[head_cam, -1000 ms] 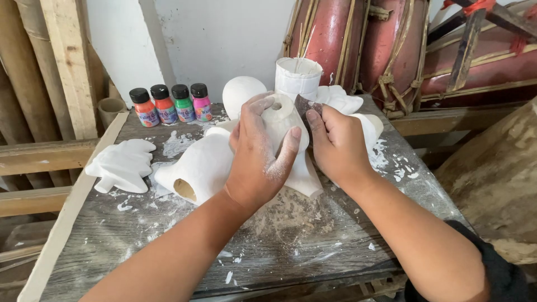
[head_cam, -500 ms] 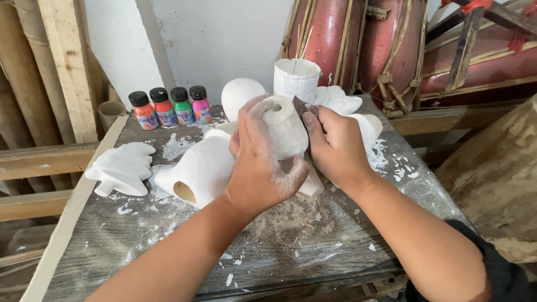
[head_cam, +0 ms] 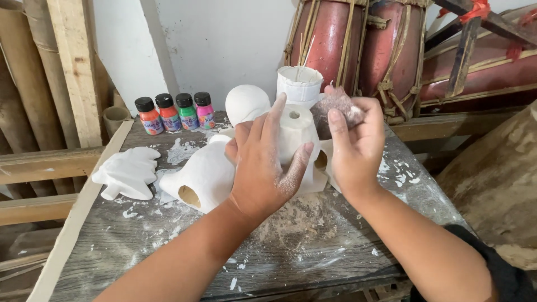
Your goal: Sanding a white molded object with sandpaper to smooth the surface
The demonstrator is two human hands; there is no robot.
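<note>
Gripping a white plaster figure (head_cam: pixel 296 142) with the left hand (head_cam: pixel 263 168), fingers wrapped around its cylindrical top, thumb on the right side. Figure stands upright on the plastic-covered table (head_cam: pixel 140 246), near centre, base flared, a small hole in its top face. Right hand (head_cam: pixel 352 145) pinches a scrap of brownish sandpaper (head_cam: pixel 330 109) between fingertips and thumb, fingers closed on it.

Change from a second ago: right hand was pressed flat against the figure's right side; now it is lifted off, sandpaper raised just above and beside the top of the piece, apart from it. Left hand grip looks about the same, piece hardly moved. Reads as a pause between sanding strokes or a shift to another face, not a finish; white dust (head_cam: pixel 296 223) piled on the table below the figure, and dust on both hands.

Around: hollow white plaster form (head_cam: pixel 201 176) lying on its side just left, touching the left hand's wrist area; flat white leaf-like cast (head_cam: pixel 128 173) further left; white dome (head_cam: pixel 246 103) and white cup-shaped cast (head_cam: pixel 299 84) behind; four small paint bottles (head_cam: pixel 174 113) in a row at back left; red drums (head_cam: pixel 358 50) behind the table.
</note>
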